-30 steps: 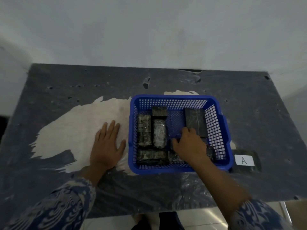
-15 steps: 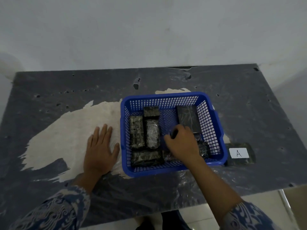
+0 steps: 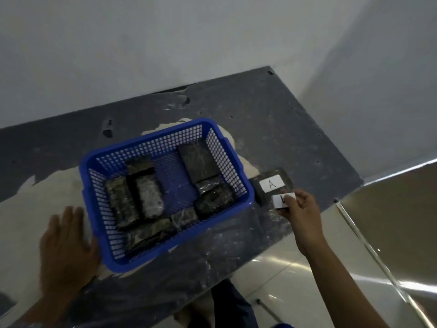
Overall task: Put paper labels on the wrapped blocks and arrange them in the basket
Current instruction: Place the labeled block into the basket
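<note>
A blue plastic basket (image 3: 151,147) sits on the dark table and holds several dark wrapped blocks (image 3: 146,197). Right of the basket lies another wrapped block (image 3: 260,194) with a white paper label marked A (image 3: 272,183) on it. My right hand (image 3: 300,209) is just in front of that block, fingers shut on a small block with a white label (image 3: 282,200) that shows a dark letter. My left hand (image 3: 63,247) lies flat and open on the table, against the basket's left near corner.
The table (image 3: 272,129) stands against a pale wall, with its right edge close to my right hand. A worn pale patch (image 3: 42,192) spreads left of the basket. Shiny floor tiles (image 3: 295,275) show below the table's near right edge.
My right hand has come out of the basket and moved right to the block marked A, now holding a labelled block. The view has swung to the right.
</note>
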